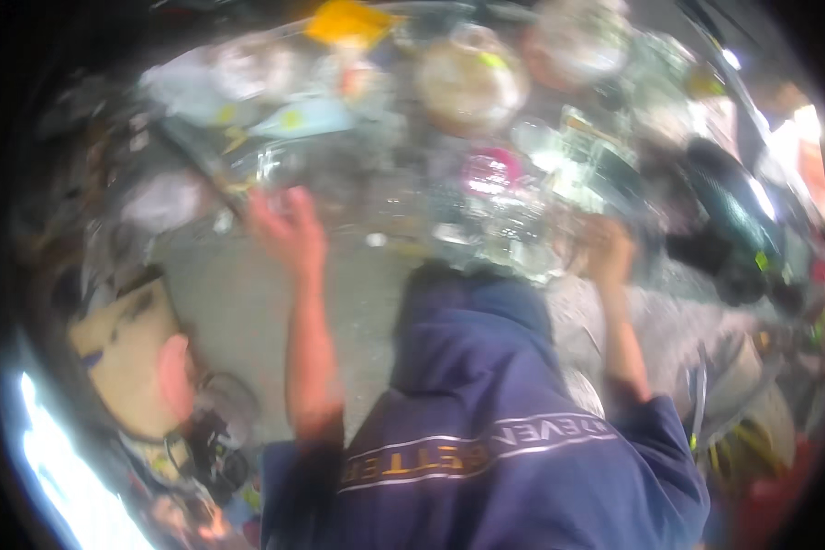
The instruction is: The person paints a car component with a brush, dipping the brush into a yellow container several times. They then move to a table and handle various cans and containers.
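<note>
The whole picture is smeared by motion. My left hand reaches forward, left of the middle, its fingers pointing away from me. Just beyond its fingertips is a clear, shiny object, possibly glass or plastic. A long dark bar slants down toward that hand. My right hand is at the right edge of a cluster of clear, glossy things; its fingers are blurred and partly hidden. Whether either hand holds anything cannot be made out. A round pink object lies among the clear things.
Farther off are a round beige item, a yellow-orange piece and pale blue-white sheets. A dark bulky object stands at right. A tan board-like item lies at lower left, on the near side of the grey surface.
</note>
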{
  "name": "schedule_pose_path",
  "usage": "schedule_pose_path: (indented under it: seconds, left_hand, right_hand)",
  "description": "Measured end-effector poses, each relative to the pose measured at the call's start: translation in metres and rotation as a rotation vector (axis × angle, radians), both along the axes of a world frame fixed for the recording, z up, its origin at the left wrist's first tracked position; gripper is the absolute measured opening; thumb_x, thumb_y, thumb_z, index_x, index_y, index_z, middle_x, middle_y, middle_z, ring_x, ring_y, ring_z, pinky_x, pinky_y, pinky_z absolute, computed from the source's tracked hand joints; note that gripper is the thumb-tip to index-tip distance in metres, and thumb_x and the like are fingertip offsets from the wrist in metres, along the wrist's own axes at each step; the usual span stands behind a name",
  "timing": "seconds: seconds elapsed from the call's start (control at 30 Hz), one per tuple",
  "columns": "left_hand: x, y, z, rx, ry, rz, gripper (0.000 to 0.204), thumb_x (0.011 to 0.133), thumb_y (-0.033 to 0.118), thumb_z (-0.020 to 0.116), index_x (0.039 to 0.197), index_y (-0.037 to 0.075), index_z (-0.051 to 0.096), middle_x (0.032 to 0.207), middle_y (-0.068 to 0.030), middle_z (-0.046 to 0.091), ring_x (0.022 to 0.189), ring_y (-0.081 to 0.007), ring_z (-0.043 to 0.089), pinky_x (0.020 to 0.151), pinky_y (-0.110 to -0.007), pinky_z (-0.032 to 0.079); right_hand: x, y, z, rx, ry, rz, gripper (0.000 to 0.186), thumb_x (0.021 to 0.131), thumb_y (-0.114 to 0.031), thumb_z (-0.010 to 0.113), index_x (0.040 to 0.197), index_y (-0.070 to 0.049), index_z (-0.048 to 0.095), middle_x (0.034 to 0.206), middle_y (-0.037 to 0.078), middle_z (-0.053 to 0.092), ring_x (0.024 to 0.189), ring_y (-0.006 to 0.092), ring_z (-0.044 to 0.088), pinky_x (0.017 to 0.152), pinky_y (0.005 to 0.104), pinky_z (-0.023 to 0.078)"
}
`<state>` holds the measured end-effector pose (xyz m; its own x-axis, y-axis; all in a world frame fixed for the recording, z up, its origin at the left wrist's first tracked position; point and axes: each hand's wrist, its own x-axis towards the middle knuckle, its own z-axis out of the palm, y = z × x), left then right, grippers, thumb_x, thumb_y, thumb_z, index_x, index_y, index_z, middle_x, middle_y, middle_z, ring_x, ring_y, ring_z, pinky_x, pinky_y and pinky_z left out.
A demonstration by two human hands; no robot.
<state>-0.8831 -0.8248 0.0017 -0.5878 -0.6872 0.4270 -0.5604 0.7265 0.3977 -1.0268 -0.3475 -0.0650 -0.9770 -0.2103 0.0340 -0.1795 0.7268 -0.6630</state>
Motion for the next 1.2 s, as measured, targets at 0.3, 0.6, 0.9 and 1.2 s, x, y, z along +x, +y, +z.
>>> schedule_pose_path:
  seconds: [0.3,0.6,0.9,1.2]
  left_hand:
    - [-0.018,0.014,0.029,0.000,0.003,-0.027,0.095,0.081,0.055,0.078,0.149,0.001,0.039,0.138,-0.0244,0.052,0.126,-0.0441,0.048,0.106,-0.057,0.037]
    - [-0.018,0.014,0.026,-0.033,0.082,-0.019,0.092,0.076,0.052,0.084,0.142,0.001,0.046,0.132,-0.0226,0.057,0.119,-0.0430,0.055,0.099,-0.055,0.042]
    - [-0.021,0.009,0.024,-0.072,0.088,-0.056,0.088,0.076,0.049,0.085,0.141,0.002,0.048,0.132,-0.0198,0.058,0.121,-0.0406,0.055,0.100,-0.053,0.041]
    - [-0.019,0.009,0.016,-0.075,-0.003,-0.005,0.088,0.074,0.050,0.085,0.140,0.004,0.049,0.140,-0.0198,0.053,0.126,-0.0408,0.051,0.104,-0.055,0.039]
  right_hand:
    - [-0.044,-0.153,0.184,-0.538,0.118,0.052,0.033,0.095,-0.007,0.074,0.124,0.000,0.061,0.103,0.011,0.072,0.091,0.0140,0.068,0.081,0.0272,0.055]
    - [-0.086,-0.152,0.157,-0.102,0.325,0.027,0.018,0.094,-0.014,0.075,0.103,-0.003,0.064,0.083,0.010,0.073,0.072,0.0126,0.067,0.065,0.0296,0.053]
    - [-0.113,-0.127,-0.021,0.129,0.148,0.087,0.017,0.097,-0.021,0.067,0.102,-0.005,0.069,0.090,0.018,0.070,0.086,0.0371,0.066,0.078,0.0457,0.051]
    - [-0.092,-0.157,-0.014,0.226,0.093,0.230,0.027,0.100,-0.033,0.059,0.115,-0.012,0.068,0.113,0.017,0.061,0.107,0.0371,0.058,0.092,0.0508,0.044]
